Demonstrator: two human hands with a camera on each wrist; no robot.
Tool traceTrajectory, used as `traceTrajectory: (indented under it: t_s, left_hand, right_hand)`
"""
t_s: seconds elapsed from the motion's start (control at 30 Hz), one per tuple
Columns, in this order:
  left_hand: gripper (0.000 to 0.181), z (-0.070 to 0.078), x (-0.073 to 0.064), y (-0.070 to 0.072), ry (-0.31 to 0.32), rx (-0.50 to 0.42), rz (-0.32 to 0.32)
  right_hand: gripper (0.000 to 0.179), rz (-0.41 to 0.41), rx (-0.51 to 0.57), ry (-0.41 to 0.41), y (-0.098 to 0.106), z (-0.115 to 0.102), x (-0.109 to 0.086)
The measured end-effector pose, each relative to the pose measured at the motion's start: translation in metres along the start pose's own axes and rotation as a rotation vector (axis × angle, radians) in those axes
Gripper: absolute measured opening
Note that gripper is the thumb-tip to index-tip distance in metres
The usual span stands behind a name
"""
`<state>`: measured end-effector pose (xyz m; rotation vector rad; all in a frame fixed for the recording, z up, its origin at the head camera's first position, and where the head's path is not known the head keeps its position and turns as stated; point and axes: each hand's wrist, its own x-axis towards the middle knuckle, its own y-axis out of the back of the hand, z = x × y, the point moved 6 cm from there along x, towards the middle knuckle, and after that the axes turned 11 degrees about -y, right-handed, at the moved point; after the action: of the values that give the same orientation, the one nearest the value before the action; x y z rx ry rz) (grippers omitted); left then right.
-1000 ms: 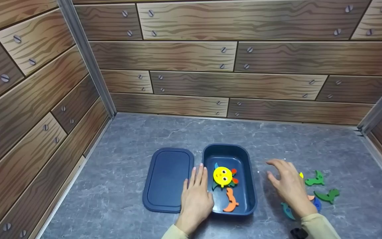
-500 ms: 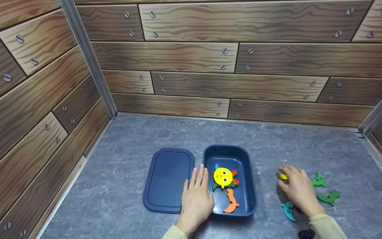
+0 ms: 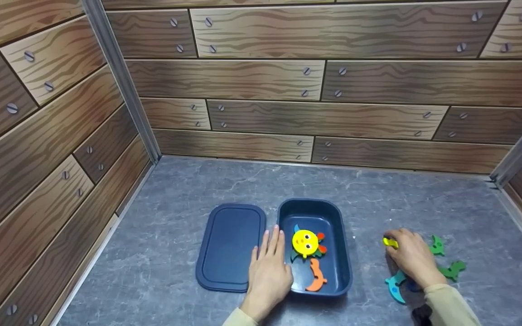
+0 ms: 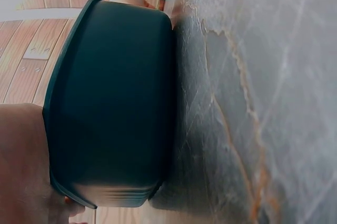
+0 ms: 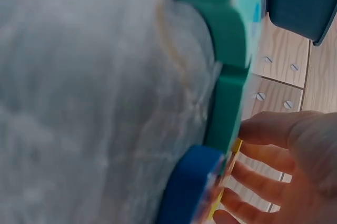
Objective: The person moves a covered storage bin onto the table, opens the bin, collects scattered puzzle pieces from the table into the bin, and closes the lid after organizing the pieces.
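Big wood-look walls w/ screws fill the top & left of the frame. Under them I see a gray table, w/ pale lines like lightning. Near the btm ctr sits a dark blue box, no top on it. Its flat blue lid lies just beside it, a bit to the left.

The person's left hand lies along the box's left edge. Its fingers are straight w/ small gaps btwn them; the L wrist view shows that hand right up against the rim. The right hand is low at the right of the frame, fingers bent & pinching a yellow piece. It pokes out on the hand's left side; can't tell its full shape b/c the fingers hide some.

In the box: a round yellow face w/ red, blue & green bits sticking out around it, & a wavy orange piece nearer the btm.

Around the right hand, on the table: a teal piece, a dark green piece, a bright green piece partly hidden & a black thing by the sleeve, too dark to tell.
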<state>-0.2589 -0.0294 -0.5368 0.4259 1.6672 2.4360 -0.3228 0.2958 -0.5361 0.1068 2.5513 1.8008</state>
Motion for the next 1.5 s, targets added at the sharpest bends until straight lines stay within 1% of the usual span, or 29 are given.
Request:
traceTrajectory:
  t_s: [0.17, 0.4, 0.5, 0.6, 0.77, 0.9, 1.13, 1.23, 1.33, 1.5]
  left_hand:
    - [0.070, 0.000, 0.001, 0.000, 0.005, 0.001, 0.003]
    - [0.069, 0.001, -0.001, 0.000, 0.000, 0.009, 0.007]
    - [0.068, 0.001, 0.000, 0.000, -0.007, 0.012, 0.016]
    - [0.068, 0.001, -0.001, 0.001, -0.009, 0.006, 0.026]
    - [0.068, 0.001, 0.000, 0.003, -0.008, 0.000, 0.043]
    - [0.069, 0.000, 0.000, 0.002, -0.001, -0.002, 0.029]
    - [0.069, 0.000, -0.001, -0.001, 0.008, -0.015, 0.004]
    - [0.069, 0.000, -0.001, -0.001, 0.006, -0.012, 0.008]
    - [0.069, 0.001, -0.001, 0.000, 0.003, -0.008, 0.010]
    - [0.069, 0.001, -0.001, 0.000, 0.000, -0.008, 0.012]
  right_hand:
    - [0.022, 0.032, -0.007, 0.065, 0.002, -0.003, 0.001]
    - [0.017, 0.053, 0.006, 0.088, 0.002, -0.004, 0.001]
    - [0.016, 0.037, 0.017, 0.092, 0.003, -0.004, 0.003]
    - [0.017, -0.012, 0.029, 0.078, 0.003, -0.003, 0.006]
    - [0.021, -0.091, 0.060, 0.029, 0.002, -0.002, 0.009]
    - [0.020, -0.121, 0.085, -0.017, 0.001, 0.001, 0.010]
    - [0.023, -0.240, 0.172, -0.142, -0.008, 0.004, 0.009]
    - [0.024, -0.243, 0.210, -0.140, -0.008, 0.002, 0.008]
    - [0.024, -0.233, 0.273, -0.129, -0.006, -0.002, 0.006]
    - [0.027, -0.179, 0.351, -0.089, -0.003, -0.012, 0.001]
